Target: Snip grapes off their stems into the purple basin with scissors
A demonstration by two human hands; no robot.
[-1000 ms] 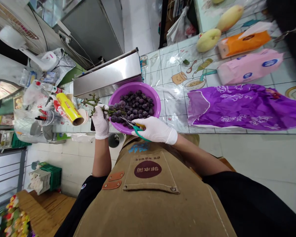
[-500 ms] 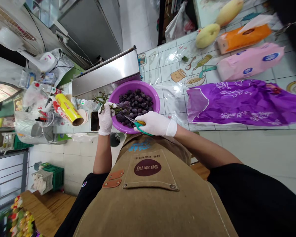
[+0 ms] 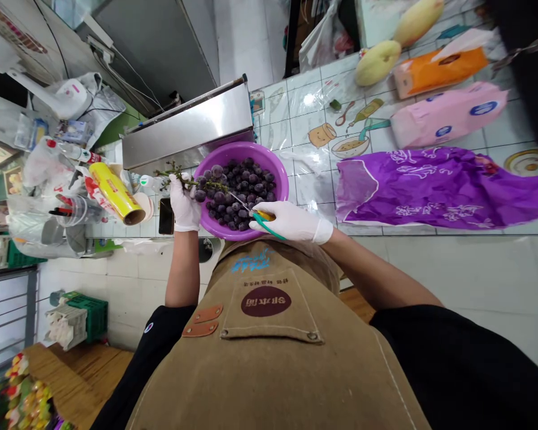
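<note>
A purple bowl (image 3: 281, 173) full of dark grapes (image 3: 246, 179) sits at the near edge of the tiled counter. My left hand (image 3: 183, 206), in a white glove, is closed on a green grape stem (image 3: 174, 174) that reaches over the bowl's left rim with a few grapes on it. My right hand (image 3: 291, 222), also gloved, grips green-handled scissors (image 3: 256, 216) at the bowl's near rim. The blades point left toward the stem.
A steel box (image 3: 188, 128) stands behind the bowl. A yellow wrap roll (image 3: 114, 192) and clutter lie at the left. A purple bag (image 3: 439, 188), pink and orange packs (image 3: 448, 113) and pale fruit (image 3: 379, 61) are on the right.
The left hand has shifted slightly left and up with the stem. The right hand and scissors moved a little right along the bowl's near rim. The view shifted slightly.
</note>
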